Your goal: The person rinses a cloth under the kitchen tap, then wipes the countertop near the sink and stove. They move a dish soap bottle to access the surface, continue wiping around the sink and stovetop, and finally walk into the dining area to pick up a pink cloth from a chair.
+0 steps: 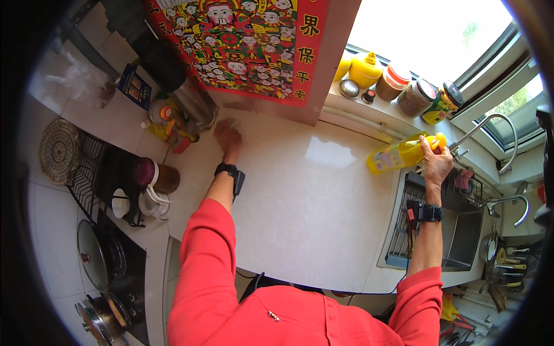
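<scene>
My right hand [436, 163] is closed around the orange-yellow cap end of a yellow plastic bottle [391, 158]. The bottle leans on its side, its labelled body pointing left, beside the sink's upper left corner. At the far left of the pale countertop [303, 207], my left hand [228, 137] reaches to the back near the metal pipe. It is blurred, and something clear seems to be by its fingers; whether it grips anything does not show. Both wrists wear black straps with small devices.
A steel sink [463, 235] with a rack [407, 216] and faucets lies on the right. Jars [415, 97] line the windowsill. To the left are a dish rack [86, 173], a lidded jar [166, 178], bottles and a stove with a glass-lidded pan [93, 255].
</scene>
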Demonstrator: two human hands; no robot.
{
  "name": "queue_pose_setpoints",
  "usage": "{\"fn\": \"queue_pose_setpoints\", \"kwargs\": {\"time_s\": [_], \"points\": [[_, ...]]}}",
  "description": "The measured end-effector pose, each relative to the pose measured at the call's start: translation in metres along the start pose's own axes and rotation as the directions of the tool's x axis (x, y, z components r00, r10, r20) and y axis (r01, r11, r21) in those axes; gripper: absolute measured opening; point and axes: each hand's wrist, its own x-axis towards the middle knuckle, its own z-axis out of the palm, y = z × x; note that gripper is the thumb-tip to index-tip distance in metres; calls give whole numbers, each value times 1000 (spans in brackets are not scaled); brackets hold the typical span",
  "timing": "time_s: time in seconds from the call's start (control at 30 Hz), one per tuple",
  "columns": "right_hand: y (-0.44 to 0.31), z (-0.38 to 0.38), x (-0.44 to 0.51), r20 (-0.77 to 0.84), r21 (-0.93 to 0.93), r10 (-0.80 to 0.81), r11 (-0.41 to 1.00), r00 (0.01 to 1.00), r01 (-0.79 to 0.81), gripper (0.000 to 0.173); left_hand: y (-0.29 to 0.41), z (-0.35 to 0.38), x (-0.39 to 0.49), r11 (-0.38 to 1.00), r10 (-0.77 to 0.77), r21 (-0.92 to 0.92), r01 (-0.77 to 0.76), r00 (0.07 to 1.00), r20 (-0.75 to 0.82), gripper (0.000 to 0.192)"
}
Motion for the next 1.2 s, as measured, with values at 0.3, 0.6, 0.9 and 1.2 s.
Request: {"fn": "queue_pose_setpoints", "kwargs": {"time_s": [0.3, 0.6, 0.9, 1.2], "points": [[3, 26, 11, -120, -224, 71, 970, 990, -97, 55, 155, 20, -61, 893, 286, -427, -142, 912, 295, 32], [-9, 40, 10, -224, -385, 50, 913, 973, -135, 66, 49, 34, -7, 912, 187, -380, -156, 981, 46, 32], [-12, 41, 13, -132, -325, 99, 936, 986, -138, 71, 17, 32, 15, 999, 20, -29, -16, 988, 153, 30], [-18, 4, -23, -41, -133, -21, 991, 999, 15, 56, 160, 24, -65, 917, 285, -362, -169, 912, 295, 36]]}}
